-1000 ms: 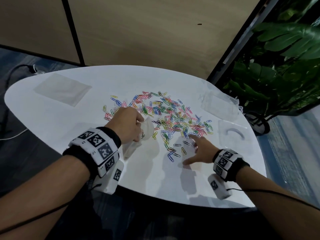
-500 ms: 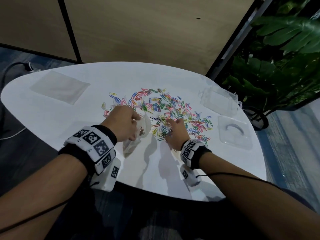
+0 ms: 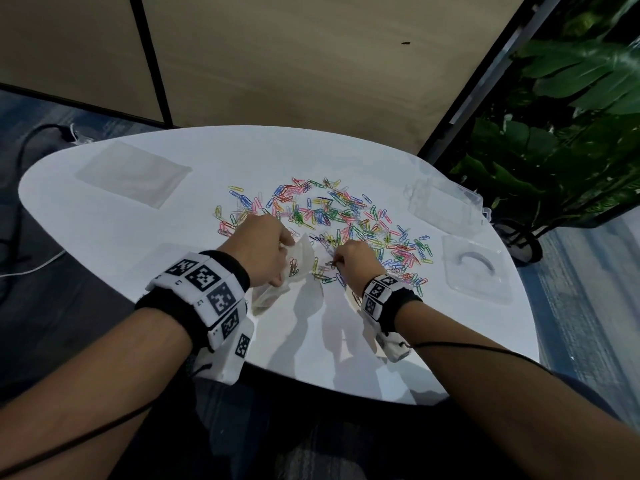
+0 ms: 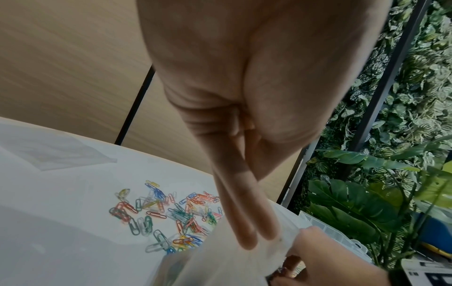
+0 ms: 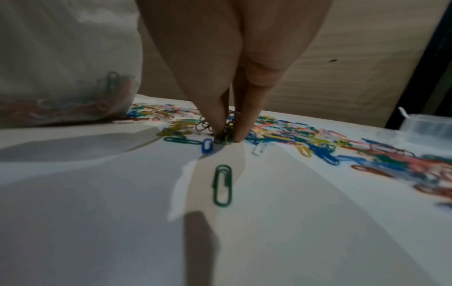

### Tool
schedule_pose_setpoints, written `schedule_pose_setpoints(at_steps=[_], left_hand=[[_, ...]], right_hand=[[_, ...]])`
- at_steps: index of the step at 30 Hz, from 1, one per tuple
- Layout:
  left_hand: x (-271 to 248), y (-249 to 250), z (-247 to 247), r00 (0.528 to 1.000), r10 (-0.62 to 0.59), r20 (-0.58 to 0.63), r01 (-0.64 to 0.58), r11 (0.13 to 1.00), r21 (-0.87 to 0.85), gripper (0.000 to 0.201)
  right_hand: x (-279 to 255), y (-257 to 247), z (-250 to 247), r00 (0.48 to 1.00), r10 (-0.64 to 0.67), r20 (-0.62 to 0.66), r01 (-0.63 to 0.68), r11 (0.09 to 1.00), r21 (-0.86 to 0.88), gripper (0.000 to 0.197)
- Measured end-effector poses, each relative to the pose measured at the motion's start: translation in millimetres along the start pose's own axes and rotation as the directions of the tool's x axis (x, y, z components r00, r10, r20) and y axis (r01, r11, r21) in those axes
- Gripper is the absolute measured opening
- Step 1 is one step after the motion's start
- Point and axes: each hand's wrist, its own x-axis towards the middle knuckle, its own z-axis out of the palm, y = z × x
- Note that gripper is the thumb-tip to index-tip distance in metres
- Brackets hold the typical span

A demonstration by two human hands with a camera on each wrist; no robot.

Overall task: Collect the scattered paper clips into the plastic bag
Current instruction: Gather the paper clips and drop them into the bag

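Note:
Coloured paper clips (image 3: 332, 216) lie scattered across the middle of the white table (image 3: 104, 237). My left hand (image 3: 263, 251) grips the rim of a clear plastic bag (image 3: 298, 268) that holds several clips (image 5: 73, 104). In the left wrist view its fingers (image 4: 247, 216) lie against the bag (image 4: 220, 261). My right hand (image 3: 349, 261) is just right of the bag's mouth. Its fingertips (image 5: 240, 131) pinch a small bunch of clips (image 5: 227, 133) on the tabletop. A green clip (image 5: 222, 185) lies alone nearer to me.
A flat clear bag (image 3: 131, 174) lies at the table's far left. Two clear plastic box parts (image 3: 446, 206) (image 3: 474, 268) sit at the right edge. Green plants (image 3: 554, 133) stand beyond the right side. A wooden wall panel (image 3: 311, 64) stands behind the table.
My right hand moved left from the near-right edge of the clip pile to beside the bag's mouth and closed its fingers on clips. My left hand kept holding the bag.

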Motion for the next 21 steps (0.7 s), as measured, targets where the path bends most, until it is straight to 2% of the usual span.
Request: schedule_pose_setpoints(at_steps=[3, 5, 6, 7, 9, 10, 12, 14, 16, 19, 21], left_hand=[[-0.2, 1.5, -0.5, 1.0, -0.004, 0.009, 0.004, 1.0, -0.006, 0.034], [2.4, 1.3, -0.2, 1.0, 0.001, 0.013, -0.001, 1.0, 0.005, 0.034], [4.2, 0.9, 0.4, 1.0, 0.004, 0.012, -0.004, 1.0, 0.013, 0.034], [5.7, 0.4, 1.1, 1.0, 0.005, 0.009, -0.005, 1.0, 0.019, 0.035], [8.1, -0.6, 2.4, 1.0, -0.004, -0.003, 0.004, 1.0, 0.023, 0.034], [9.0, -1.1, 3.0, 1.0, -0.015, -0.011, 0.015, 1.0, 0.019, 0.034], [10.3, -0.5, 4.3, 0.999, -0.032, -0.023, 0.032, 0.999, -0.001, 0.034], [11.3, 2.1, 5.9, 0.998, -0.044, -0.047, 0.043, 0.999, -0.019, 0.035], [11.4, 5.5, 7.6, 0.996, -0.048, -0.077, 0.046, 0.999, -0.027, 0.035], [11.4, 10.5, 11.2, 0.995, -0.046, -0.094, 0.042, 0.998, -0.041, 0.031], [12.6, 13.0, 13.5, 0.994, -0.042, -0.096, 0.039, 0.999, -0.034, 0.03]], right_hand=[[0.2, 9.2, -12.4, 0.984, 0.172, -0.039, -0.157, 0.956, 0.248, 0.012], [1.4, 15.1, -20.5, 0.951, 0.309, 0.009, -0.282, 0.856, 0.433, 0.01], [1.7, 15.5, -25.8, 0.928, 0.364, 0.079, -0.341, 0.744, 0.574, 0.008], [1.3, 13.5, -32.9, 0.906, 0.394, 0.158, -0.377, 0.576, 0.725, 0.009], [-1.2, 3.5, -50.7, 0.892, 0.366, 0.264, -0.347, 0.181, 0.92, 0.01], [-4.6, -4.8, -61.1, 0.902, 0.322, 0.289, -0.315, 0.033, 0.948, 0.012], [-14.2, -21.5, -80.3, 0.926, 0.218, 0.309, -0.283, -0.143, 0.948, 0.02], [-25.3, -34.5, -91.7, 0.938, 0.12, 0.326, -0.293, -0.232, 0.928, 0.018], [-36.1, -45.9, -92.4, 0.934, 0.064, 0.353, -0.325, -0.261, 0.909, 0.013], [-47.2, -62.1, -81.0, 0.926, 0.064, 0.371, -0.351, -0.211, 0.912, 0.014], [-49.8, -69.6, -72.6, 0.931, 0.111, 0.346, -0.33, -0.145, 0.933, 0.013]])
